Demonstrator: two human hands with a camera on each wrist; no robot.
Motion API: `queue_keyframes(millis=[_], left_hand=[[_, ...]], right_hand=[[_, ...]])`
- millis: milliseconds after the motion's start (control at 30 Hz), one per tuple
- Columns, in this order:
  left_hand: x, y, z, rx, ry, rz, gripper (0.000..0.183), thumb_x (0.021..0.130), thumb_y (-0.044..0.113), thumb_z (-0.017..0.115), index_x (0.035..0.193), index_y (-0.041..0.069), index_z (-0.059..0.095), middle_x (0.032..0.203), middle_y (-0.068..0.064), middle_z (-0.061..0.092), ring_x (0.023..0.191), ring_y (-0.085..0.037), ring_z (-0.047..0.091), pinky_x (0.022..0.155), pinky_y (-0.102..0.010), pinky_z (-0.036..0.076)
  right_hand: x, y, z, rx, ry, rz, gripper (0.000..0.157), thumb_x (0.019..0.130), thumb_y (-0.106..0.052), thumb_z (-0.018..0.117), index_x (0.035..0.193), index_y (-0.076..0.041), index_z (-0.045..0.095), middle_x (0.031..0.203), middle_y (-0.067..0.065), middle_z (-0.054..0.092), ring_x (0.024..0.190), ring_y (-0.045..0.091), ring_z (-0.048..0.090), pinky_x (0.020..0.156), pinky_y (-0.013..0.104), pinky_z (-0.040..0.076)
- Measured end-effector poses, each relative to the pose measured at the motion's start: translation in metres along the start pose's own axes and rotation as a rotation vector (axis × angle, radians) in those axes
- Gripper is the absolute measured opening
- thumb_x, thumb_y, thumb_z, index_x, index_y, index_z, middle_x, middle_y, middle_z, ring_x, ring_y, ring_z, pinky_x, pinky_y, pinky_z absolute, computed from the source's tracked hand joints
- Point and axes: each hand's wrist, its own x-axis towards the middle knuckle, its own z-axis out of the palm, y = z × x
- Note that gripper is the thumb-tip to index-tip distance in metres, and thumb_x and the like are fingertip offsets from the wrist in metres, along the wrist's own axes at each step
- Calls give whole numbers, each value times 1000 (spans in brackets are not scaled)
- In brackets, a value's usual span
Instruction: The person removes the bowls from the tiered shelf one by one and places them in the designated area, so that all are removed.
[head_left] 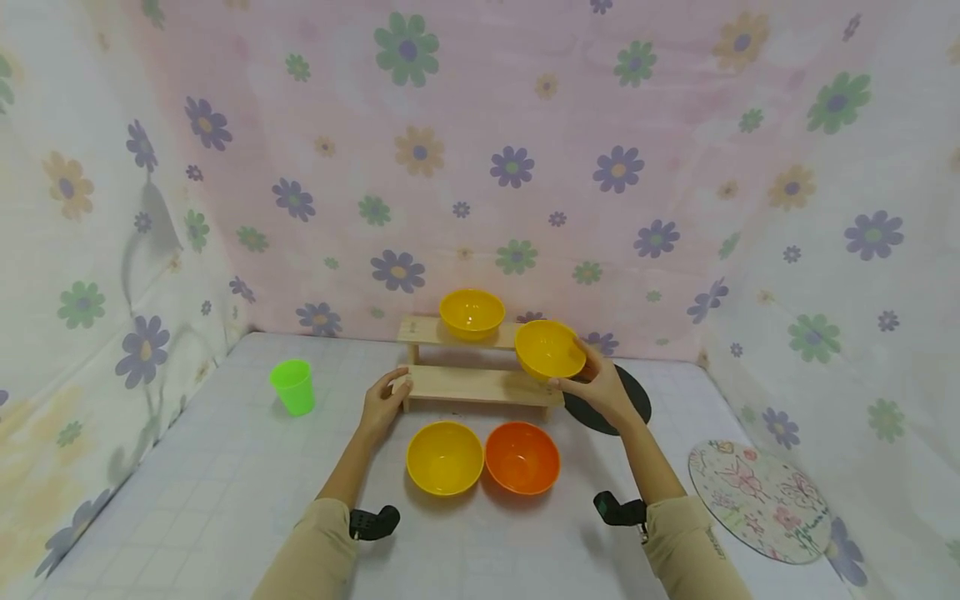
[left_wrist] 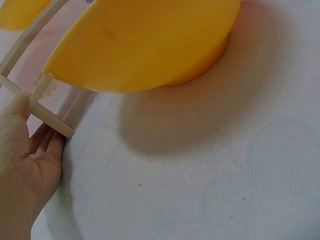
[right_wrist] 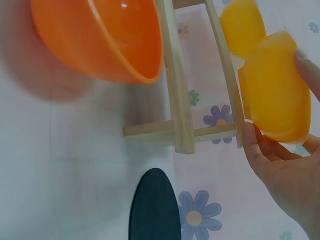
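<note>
A two-tier wooden rack (head_left: 472, 383) stands toward the back of the table. My left hand (head_left: 385, 403) grips the left end of its lower shelf, thumb on top and fingers below, as the left wrist view shows. With my right hand (head_left: 600, 385) I hold a yellow bowl (head_left: 550, 350) by its right side, close over the right end of the upper shelf (right_wrist: 230, 75). Another yellow bowl (head_left: 472, 315) sits upright on that shelf, left of the held one. In front of the rack, a third yellow bowl (head_left: 445, 458) and an orange bowl (head_left: 522, 458) stand side by side.
A green cup (head_left: 293, 387) stands on the left of the table. Behind my right hand lies a dark round mat (head_left: 633, 400), partly hidden. A round board with drawings (head_left: 759, 502) lies at the right edge. Flowered cloth (head_left: 525, 125) surrounds the back and sides.
</note>
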Motion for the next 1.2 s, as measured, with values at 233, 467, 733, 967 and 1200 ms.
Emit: queue_keyframes(millis=[233, 467, 733, 967, 1200], left_hand=[[-11, 19, 0, 1, -24, -8, 41, 95, 11, 55, 133, -3, 48, 140, -24, 42, 115, -33, 48, 87, -30, 42], [-4, 8, -1, -20, -18, -5, 40, 94, 12, 57, 132, 0, 51, 138, -24, 44, 113, -32, 49, 85, -27, 42], [7, -13, 1, 20, 19, 13, 40, 93, 19, 59, 131, 5, 53, 136, -20, 48, 110, -28, 50, 83, -24, 43], [8, -13, 1, 4, 18, 17, 40, 93, 18, 60, 130, 4, 54, 137, -19, 48, 106, -25, 50, 81, -23, 42], [-1, 3, -1, -30, -7, 8, 40, 94, 12, 58, 131, -1, 51, 137, -23, 46, 95, -16, 49, 78, -22, 43]], right_hand=[[-18, 4, 1, -27, 1, -17, 84, 81, -16, 74, 148, -2, 24, 147, 23, 33, 120, 41, 47, 94, 39, 45], [-33, 10, -1, 33, 3, -21, 83, 82, -10, 72, 148, -1, 23, 147, 24, 32, 118, 42, 47, 88, 20, 46], [-50, 15, -2, 41, 14, 18, 85, 80, -9, 74, 148, -2, 24, 147, 25, 31, 118, 43, 47, 85, 17, 46], [-65, 22, -6, 43, 30, 37, 85, 79, -5, 74, 148, -1, 24, 147, 25, 30, 120, 44, 45, 85, 15, 45], [-77, 29, -10, 32, 42, 62, 85, 79, -7, 75, 147, -1, 25, 146, 25, 31, 116, 42, 47, 85, 17, 46]])
